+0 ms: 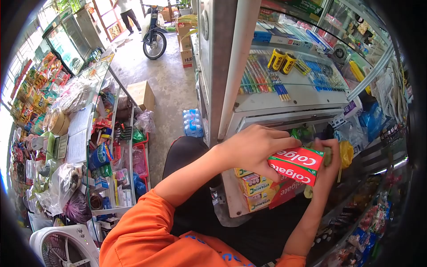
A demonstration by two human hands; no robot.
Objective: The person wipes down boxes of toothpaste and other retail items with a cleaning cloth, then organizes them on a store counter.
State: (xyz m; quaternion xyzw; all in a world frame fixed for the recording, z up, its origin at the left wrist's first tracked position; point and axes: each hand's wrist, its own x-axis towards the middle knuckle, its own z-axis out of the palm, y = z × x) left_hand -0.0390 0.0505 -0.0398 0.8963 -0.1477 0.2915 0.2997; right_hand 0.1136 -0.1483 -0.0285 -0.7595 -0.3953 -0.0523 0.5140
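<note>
My left hand [267, 147] grips the left end of the red Colgate boxes [296, 165], its thumb below and its fingers over the top. At the right end of the boxes, my right hand [330, 162] is wrapped round them. Two red faces with white lettering and a green band between them face up. Under my hands lie yellow Vitamin C boxes [258, 191] on a low white shelf, beside another red Colgate package [284, 194], partly hidden by the held boxes.
A glass case [284, 104] with pencils, pens and yellow batteries [282, 61] stands ahead. A yellow bag [346, 154] hangs at the right. Stocked shelves, an open notebook [78, 133] and a fan [64, 249] are at the left. Behind are a motorbike [154, 38] and a standing person [126, 13].
</note>
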